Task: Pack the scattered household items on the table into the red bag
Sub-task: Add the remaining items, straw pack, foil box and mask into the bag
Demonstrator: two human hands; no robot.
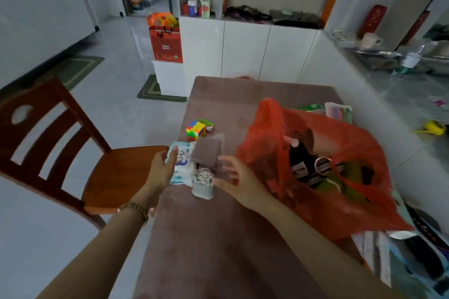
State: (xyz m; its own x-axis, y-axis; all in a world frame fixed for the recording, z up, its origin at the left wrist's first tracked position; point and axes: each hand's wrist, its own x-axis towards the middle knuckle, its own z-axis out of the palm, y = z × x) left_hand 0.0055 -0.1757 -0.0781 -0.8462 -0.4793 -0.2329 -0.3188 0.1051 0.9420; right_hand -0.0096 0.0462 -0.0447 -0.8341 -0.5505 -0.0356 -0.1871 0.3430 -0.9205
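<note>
The red plastic bag (pixel 264 148) lies open on the right of the table (pixel 218 238), with a dark bottle (pixel 300 160) and other items inside. My left hand (pixel 162 167) grips a white and blue tissue pack (pixel 181 165) at the table's left edge. Beside it my right hand (pixel 233 177) hovers with fingers spread, touching nothing I can make out. Between the hands stand a clear cotton swab jar (pixel 202 183) and a brownish square pad (pixel 206 156). A colourful puzzle cube (pixel 195 130) sits farther back.
A wooden chair (pixel 73 153) stands left of the table. A small green and red packet (pixel 207 124) lies by the cube. Packets (pixel 337 110) sit behind the bag, papers and bags (pixel 401 255) at the right front. White cabinets (pixel 243 48) stand behind.
</note>
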